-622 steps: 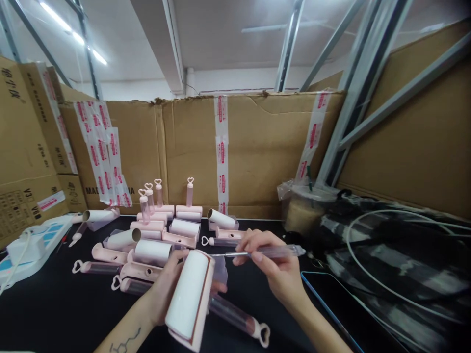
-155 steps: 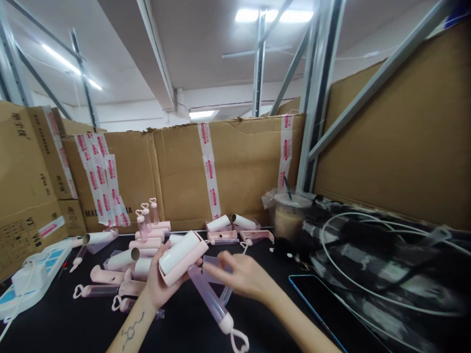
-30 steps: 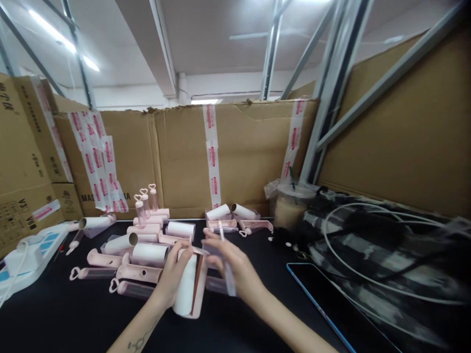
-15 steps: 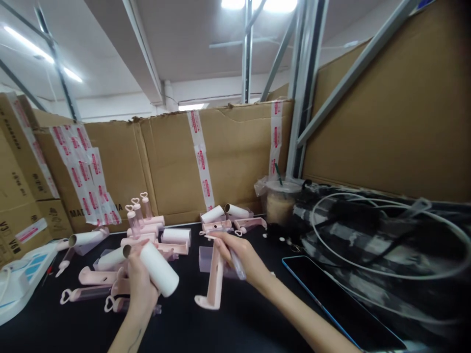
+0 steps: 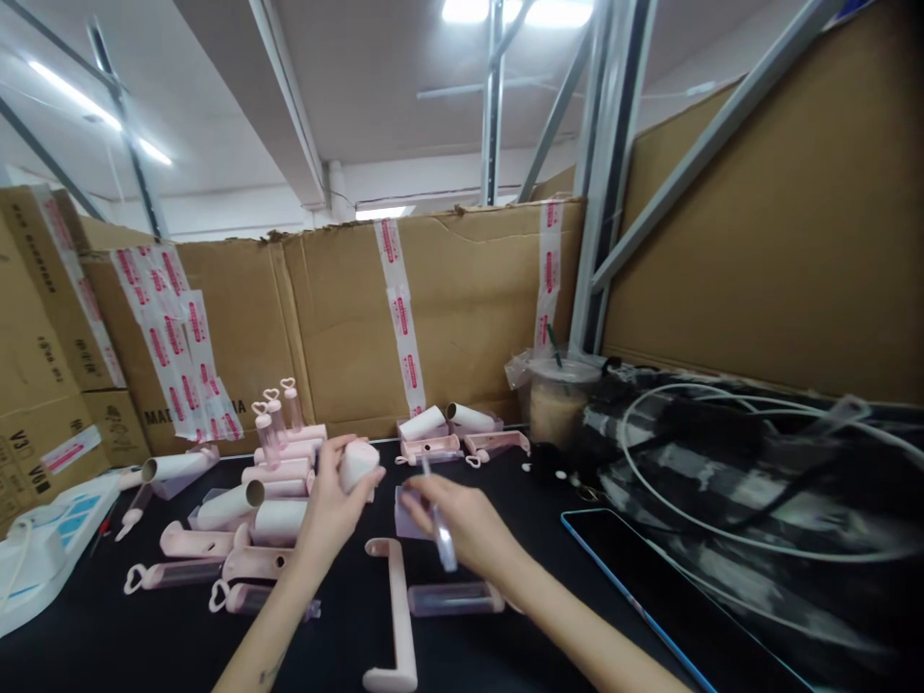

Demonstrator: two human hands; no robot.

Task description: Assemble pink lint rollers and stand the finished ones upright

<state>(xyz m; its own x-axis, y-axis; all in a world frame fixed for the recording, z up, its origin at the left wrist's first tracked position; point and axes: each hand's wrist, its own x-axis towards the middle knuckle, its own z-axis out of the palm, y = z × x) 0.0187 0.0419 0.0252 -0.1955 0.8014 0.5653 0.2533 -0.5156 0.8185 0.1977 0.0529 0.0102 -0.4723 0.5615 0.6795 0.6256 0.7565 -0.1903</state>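
My left hand [image 5: 333,505] is closed around a white roll [image 5: 359,466], its pale end turned toward me. My right hand [image 5: 473,525] pinches a slim, clear plastic stick [image 5: 442,534]. Below, a pale pink bracket [image 5: 398,616] with a tab at each end lies on the black tabletop. Beside it is a clear tube [image 5: 454,599] with a pinkish tint, partly under my right wrist. A translucent box [image 5: 410,515] sits behind my right fingers. Another white roll [image 5: 278,520] lies left of my left forearm.
Several pink brackets [image 5: 194,542], white rolls and heart-handled tubes [image 5: 180,576] crowd the left side. More rolls [image 5: 423,423] lie along the cardboard wall [image 5: 469,318]. To the right are a drink cup [image 5: 555,404], a phone [image 5: 635,597] and a coiled white cable [image 5: 722,549].
The pink bracket has left my right hand and lies on the tabletop. My left hand has moved up and right; the white roll in it now points end-on.
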